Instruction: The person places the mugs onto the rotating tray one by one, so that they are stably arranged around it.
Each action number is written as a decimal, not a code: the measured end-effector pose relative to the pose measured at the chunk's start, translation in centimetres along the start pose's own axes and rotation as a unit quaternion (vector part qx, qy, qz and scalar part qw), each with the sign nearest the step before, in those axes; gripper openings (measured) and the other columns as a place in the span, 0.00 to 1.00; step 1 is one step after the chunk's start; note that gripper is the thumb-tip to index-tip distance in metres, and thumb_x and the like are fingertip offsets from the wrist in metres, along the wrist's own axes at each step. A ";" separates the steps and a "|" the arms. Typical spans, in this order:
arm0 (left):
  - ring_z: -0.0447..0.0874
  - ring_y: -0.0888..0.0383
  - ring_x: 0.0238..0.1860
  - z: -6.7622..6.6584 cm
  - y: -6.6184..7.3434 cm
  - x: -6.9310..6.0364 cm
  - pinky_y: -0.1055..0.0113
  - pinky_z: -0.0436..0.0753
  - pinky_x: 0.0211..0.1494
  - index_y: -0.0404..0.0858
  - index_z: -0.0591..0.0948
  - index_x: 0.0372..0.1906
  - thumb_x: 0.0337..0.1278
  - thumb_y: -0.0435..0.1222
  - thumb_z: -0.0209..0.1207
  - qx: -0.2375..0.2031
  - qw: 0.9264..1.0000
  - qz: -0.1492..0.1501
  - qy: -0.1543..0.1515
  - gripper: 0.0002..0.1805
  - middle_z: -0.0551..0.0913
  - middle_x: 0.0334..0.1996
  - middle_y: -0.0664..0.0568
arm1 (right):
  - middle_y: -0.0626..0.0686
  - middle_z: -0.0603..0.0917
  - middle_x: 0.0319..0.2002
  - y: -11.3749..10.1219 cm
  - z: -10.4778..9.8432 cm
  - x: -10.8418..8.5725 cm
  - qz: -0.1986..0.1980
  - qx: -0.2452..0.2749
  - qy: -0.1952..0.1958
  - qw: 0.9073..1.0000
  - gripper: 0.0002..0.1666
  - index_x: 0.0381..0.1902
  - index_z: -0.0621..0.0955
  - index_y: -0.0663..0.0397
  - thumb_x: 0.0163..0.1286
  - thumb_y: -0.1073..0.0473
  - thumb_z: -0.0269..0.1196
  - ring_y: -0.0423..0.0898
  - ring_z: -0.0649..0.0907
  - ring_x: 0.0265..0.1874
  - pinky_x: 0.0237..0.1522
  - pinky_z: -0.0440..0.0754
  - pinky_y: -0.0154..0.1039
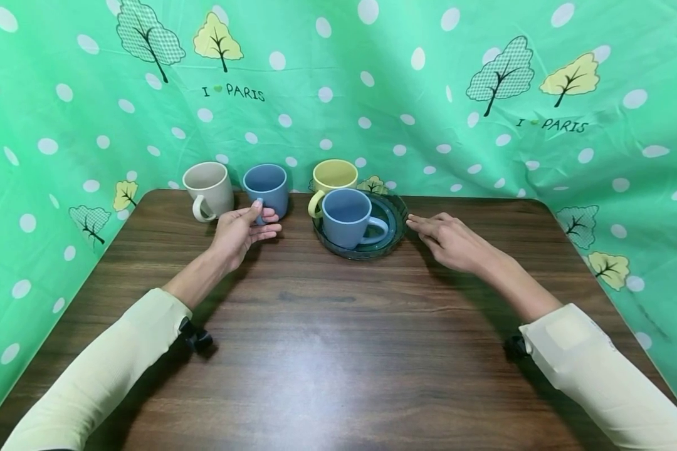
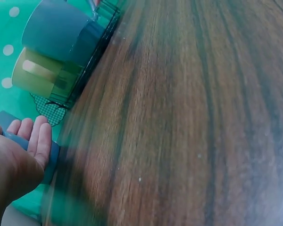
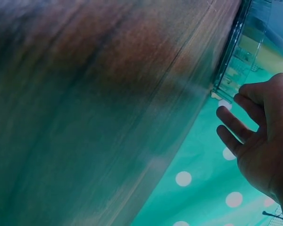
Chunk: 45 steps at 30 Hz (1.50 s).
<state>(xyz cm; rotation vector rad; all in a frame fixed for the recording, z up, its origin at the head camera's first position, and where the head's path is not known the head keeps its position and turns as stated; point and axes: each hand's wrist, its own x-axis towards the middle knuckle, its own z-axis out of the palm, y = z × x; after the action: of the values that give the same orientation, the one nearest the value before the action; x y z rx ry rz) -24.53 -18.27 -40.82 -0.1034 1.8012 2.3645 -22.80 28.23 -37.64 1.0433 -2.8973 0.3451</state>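
Observation:
My left hand (image 1: 238, 235) pinches the handle of a blue mug (image 1: 272, 183) at the table's back, thumb on the near side and the other fingers extended. The mug is upright; the left wrist view shows the hand (image 2: 19, 160) largely covering it. To its right, a dark clear glass dish (image 1: 367, 254) holds a second blue mug (image 1: 344, 219), handle to the right. A yellow mug (image 1: 335, 174) stands behind that one, its lower part seen through the glass in the left wrist view. My right hand (image 1: 457, 243) has its fingertips at the dish's right rim, fingers mostly straight.
A white mug (image 1: 209, 185) stands left of the gripped one, its handle towards me. The brown wooden table (image 1: 316, 351) stretches forward to a green polka-dot curtain (image 1: 372, 94), which hangs behind and along both sides.

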 end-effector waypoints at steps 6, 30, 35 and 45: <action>0.99 0.58 0.42 0.2 0.0 0.0 0.67 0.96 0.56 0.25 0.82 0.62 0.91 0.46 0.57 -0.001 1.000 -0.002 0.006 0.24 0.95 0.43 0.50 | 0.65 0.77 0.81 -0.1 -0.1 -0.3 0.009 0.004 -0.010 1.000 0.27 0.79 0.77 0.65 0.87 0.69 0.58 0.70 0.82 0.71 0.73 0.82 0.68; 0.99 0.59 0.43 0.3 0.5 -0.4 0.68 0.96 0.57 0.28 0.83 0.60 0.92 0.46 0.54 0.014 1.000 -0.006 0.001 0.23 0.95 0.41 0.54 | 0.61 0.70 0.87 0.0 -0.3 -1.3 -0.005 0.003 -0.059 0.998 0.35 0.85 0.72 0.58 0.89 0.51 0.63 0.68 0.65 0.89 0.90 0.62 0.68; 0.99 0.59 0.42 0.3 0.6 -0.4 0.68 0.96 0.57 0.29 0.83 0.60 0.91 0.46 0.54 0.011 1.000 -0.007 0.002 0.22 0.95 0.40 0.54 | 0.61 0.70 0.87 -0.2 -0.4 -1.4 -0.003 0.004 -0.064 0.998 0.35 0.85 0.73 0.58 0.89 0.52 0.63 0.68 0.66 0.88 0.89 0.63 0.69; 0.99 0.59 0.42 0.4 0.5 -0.4 0.68 0.96 0.57 0.29 0.83 0.59 0.92 0.46 0.54 0.015 1.000 -0.003 0.005 0.22 0.95 0.41 0.53 | 0.61 0.69 0.87 -0.4 -0.5 -1.4 -0.005 0.005 -0.071 0.997 0.33 0.85 0.73 0.55 0.90 0.52 0.62 0.68 0.66 0.88 0.89 0.64 0.69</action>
<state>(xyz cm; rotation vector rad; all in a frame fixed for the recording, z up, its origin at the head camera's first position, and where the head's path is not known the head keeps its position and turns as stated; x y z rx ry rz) -24.20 -18.05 -40.18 -0.1173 1.8364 2.3365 -21.43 28.90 -37.21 1.1281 -3.0172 0.2976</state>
